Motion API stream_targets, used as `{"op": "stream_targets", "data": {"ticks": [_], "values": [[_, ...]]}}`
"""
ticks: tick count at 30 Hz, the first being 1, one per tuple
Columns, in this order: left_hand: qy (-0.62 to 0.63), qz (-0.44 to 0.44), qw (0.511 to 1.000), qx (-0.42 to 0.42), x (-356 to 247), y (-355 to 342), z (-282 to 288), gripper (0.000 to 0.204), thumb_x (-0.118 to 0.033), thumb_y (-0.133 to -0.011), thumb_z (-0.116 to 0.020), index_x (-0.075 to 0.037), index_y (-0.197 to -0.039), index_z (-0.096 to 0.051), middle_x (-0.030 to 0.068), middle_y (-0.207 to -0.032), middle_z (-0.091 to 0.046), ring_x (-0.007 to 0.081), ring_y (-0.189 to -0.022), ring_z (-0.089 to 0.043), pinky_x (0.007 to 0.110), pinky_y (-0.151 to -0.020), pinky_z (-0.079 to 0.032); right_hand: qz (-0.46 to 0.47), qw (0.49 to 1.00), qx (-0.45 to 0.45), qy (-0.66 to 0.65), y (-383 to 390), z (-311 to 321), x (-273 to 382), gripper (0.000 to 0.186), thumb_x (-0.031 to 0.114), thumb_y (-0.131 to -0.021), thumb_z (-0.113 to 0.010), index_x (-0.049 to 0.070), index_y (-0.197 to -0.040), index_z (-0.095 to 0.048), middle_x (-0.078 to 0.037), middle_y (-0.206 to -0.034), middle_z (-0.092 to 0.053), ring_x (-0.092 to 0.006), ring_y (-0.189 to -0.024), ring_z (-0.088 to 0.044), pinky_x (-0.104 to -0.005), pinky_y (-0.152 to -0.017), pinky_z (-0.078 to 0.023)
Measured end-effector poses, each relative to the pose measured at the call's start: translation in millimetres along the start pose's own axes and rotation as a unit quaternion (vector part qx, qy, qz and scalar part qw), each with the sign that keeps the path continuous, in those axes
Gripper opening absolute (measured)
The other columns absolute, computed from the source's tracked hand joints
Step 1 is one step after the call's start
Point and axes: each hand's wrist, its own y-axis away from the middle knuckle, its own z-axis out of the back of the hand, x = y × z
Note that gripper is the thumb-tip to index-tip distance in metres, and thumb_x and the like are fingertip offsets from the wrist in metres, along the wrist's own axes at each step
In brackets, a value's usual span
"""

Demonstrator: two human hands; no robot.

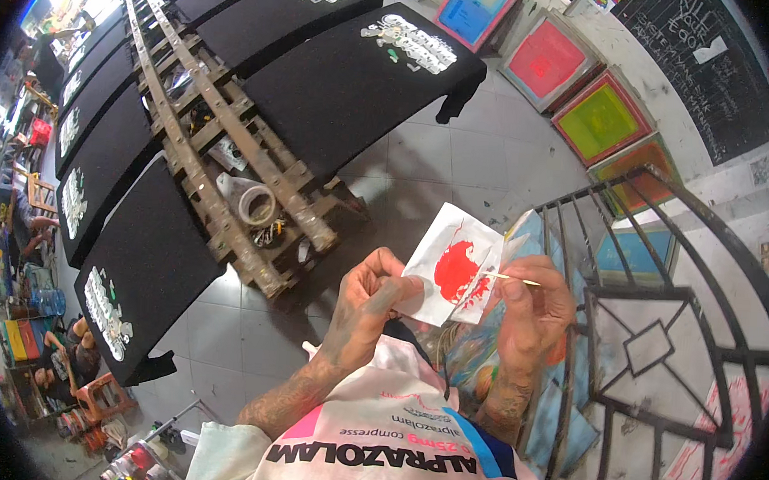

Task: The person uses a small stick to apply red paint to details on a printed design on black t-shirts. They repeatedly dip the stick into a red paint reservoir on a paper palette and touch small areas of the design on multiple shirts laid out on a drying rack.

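Observation:
My left hand [367,297] pinches the left edge of a folded white paper [425,265] between thumb and fingers. A large, wet-looking red paint blot [455,270] covers the middle of the paper, with smaller red smears toward the fold on the right. In my right hand [533,311], a thin pale wooden stick [514,278] is pinched between thumb and fingers. Its left tip lies over the paper at the red smears; whether it touches the surface I cannot tell. The paper's right flap stands up beside my right fingers, partly hidden by them.
Black T-shirts [323,93] with white prints lie on boards along both sides of a long metal rail rack [232,127]. A plastic tub [256,204] sits between the rails. Coloured screen frames [553,60] lean along the wall. A dark metal railing [653,348] stands close on my right.

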Motion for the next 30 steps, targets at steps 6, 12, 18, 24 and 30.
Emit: {"op": "stream_targets", "data": {"ticks": [6,12,18,24,30], "values": [[0.01,0.0,1.0,-0.002,0.3,-92.7,-39.3,0.02,-0.018,-0.091,-0.062,-0.004,-0.092,-0.047,0.0102,-0.081,-0.067,0.0123,-0.067,-0.066,0.027,-0.055,-0.056,-0.042,0.998,0.028,-0.031,-102.7,41.1,-34.6,0.012,0.004,-0.084,-0.072,0.0,-0.095,-0.069,-0.01,-0.098,-0.06,-0.0133,-0.088,-0.054,-0.026,-0.079,-0.042],[0.001,-0.001,1.0,-0.001,-18.9,-195.6,-53.7,0.023,-0.021,-0.09,-0.061,-0.003,-0.092,-0.047,0.0112,-0.081,-0.067,0.0107,-0.064,-0.064,0.025,-0.048,-0.053,-0.046,0.993,0.097,-0.04,-219.6,50.9,-79.5,0.013,0.006,-0.083,-0.074,0.002,-0.095,-0.071,-0.009,-0.099,-0.059,-0.0141,-0.091,-0.053,-0.0271,-0.081,-0.041],[-0.045,0.028,0.996,-0.071,-67.6,-291.6,-79.5,0.02,-0.013,-0.089,-0.063,-0.001,-0.09,-0.047,0.0078,-0.073,-0.062,0.0068,-0.054,-0.057,0.022,-0.041,-0.049,-0.083,0.98,0.179,-0.009,-340.0,46.7,-119.5,0.011,0.007,-0.083,-0.075,0.003,-0.093,-0.072,-0.009,-0.099,-0.06,-0.0139,-0.09,-0.054,-0.0273,-0.08,-0.041],[-0.025,-0.024,0.994,-0.103,-94.1,-355.1,-88.6,0.02,-0.011,-0.09,-0.063,0.0,-0.09,-0.047,0.0069,-0.071,-0.061,0.0046,-0.052,-0.055,0.019,-0.04,-0.047,-0.108,0.964,0.244,0.007,-430.2,26.1,-139.7,0.011,0.004,-0.082,-0.075,0.001,-0.092,-0.072,-0.009,-0.099,-0.06,-0.0149,-0.09,-0.056,-0.0273,-0.078,-0.043],[-0.031,-0.038,0.99,-0.134,-104.3,-399.0,-101.9,0.019,-0.01,-0.091,-0.063,0.0,-0.09,-0.047,0.009,-0.071,-0.064,0.0048,-0.052,-0.055,0.019,-0.04,-0.047,-0.1,0.954,0.282,0.008,-486.8,23.3,-159.5,0.011,0.001,-0.082,-0.075,0.0,-0.091,-0.071,-0.01,-0.098,-0.06,-0.0157,-0.09,-0.057,-0.0271,-0.077,-0.045]]}}
